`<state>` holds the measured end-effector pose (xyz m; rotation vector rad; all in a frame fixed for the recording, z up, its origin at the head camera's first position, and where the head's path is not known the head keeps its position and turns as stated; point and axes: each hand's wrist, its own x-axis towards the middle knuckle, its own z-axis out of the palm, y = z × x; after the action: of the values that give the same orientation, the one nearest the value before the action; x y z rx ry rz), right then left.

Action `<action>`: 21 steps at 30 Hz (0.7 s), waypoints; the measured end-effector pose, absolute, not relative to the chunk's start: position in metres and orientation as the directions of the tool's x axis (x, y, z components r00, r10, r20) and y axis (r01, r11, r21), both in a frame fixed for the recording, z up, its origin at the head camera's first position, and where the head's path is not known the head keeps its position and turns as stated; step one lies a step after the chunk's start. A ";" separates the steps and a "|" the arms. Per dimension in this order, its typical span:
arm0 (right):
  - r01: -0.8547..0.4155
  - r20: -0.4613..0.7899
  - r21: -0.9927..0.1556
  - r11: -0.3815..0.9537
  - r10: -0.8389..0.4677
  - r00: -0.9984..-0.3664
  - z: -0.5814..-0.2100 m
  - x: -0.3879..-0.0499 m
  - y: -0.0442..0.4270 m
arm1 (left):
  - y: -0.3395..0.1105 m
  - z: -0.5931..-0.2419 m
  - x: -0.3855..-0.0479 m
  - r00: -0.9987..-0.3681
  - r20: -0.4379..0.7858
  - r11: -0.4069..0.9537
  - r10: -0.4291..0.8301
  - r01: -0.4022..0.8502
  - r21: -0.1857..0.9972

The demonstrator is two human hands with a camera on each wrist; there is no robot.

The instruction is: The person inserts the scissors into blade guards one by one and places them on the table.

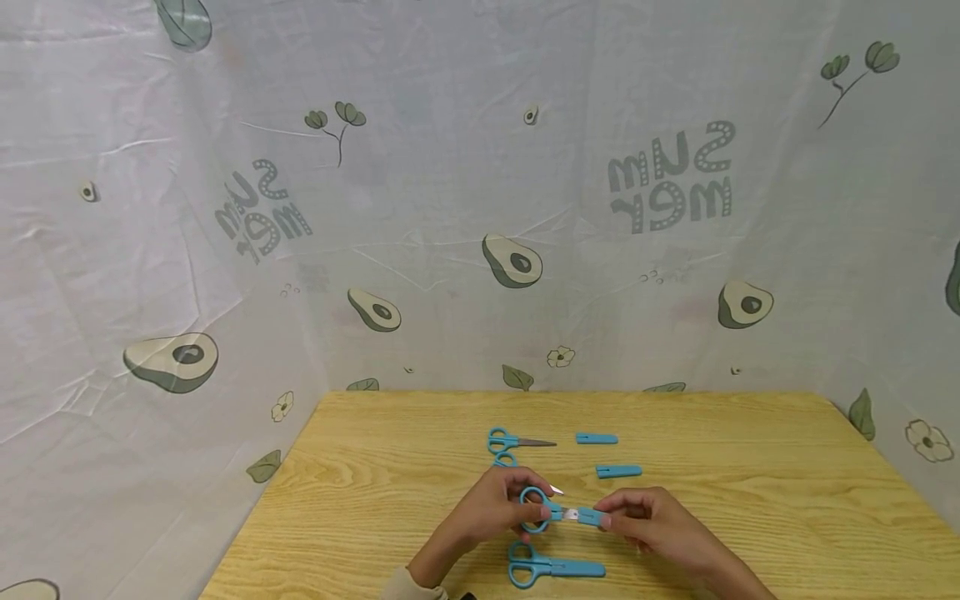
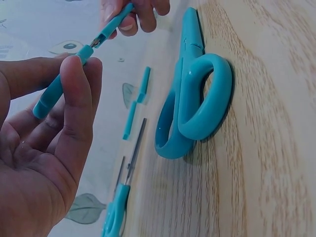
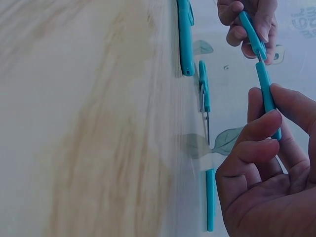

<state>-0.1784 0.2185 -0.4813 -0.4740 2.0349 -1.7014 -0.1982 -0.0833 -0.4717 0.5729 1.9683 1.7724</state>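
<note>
My left hand (image 1: 498, 502) pinches a pair of scissors by its light-blue handle (image 2: 51, 96), between thumb and fingers. The fingers of my right hand (image 1: 654, 518) pinch a matching blue blade cover (image 3: 265, 81). This cover sits over the front of the blades, and a short stretch of bare metal (image 1: 570, 514) shows between cover and handle. Nearer me, below the hands, lies another pair of scissors (image 1: 562, 568) with its cover fully on. In the left wrist view, its finger loops (image 2: 224, 101) appear large.
Beyond the hands lie uncovered scissors (image 1: 513, 440) and a second pair (image 1: 506, 459), partly hidden by my left hand. Two loose blue covers (image 1: 597, 438) lie to their right. The wooden table (image 1: 375, 483) meets a printed sheet (image 1: 442, 333) at the back and sides.
</note>
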 end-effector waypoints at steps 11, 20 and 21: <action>0.050 -0.139 -0.982 0.183 -0.514 -0.846 -0.482 -0.177 0.217 | -0.080 -0.474 -0.199 -0.829 -0.047 0.108 0.557 0.016 0.994; 0.015 -0.110 -0.983 0.185 -0.515 -0.850 -0.480 -0.178 0.217 | -0.078 -0.473 -0.199 -0.831 -0.039 0.117 0.555 0.031 0.993; 0.014 -0.109 -0.983 0.184 -0.514 -0.851 -0.480 -0.177 0.217 | -0.077 -0.473 -0.199 -0.833 -0.039 0.120 0.552 0.034 0.992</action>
<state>-0.1773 0.2170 -0.4803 -0.4692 2.0493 -1.7087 -0.1989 -0.0771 -0.4729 0.5670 2.0068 1.7596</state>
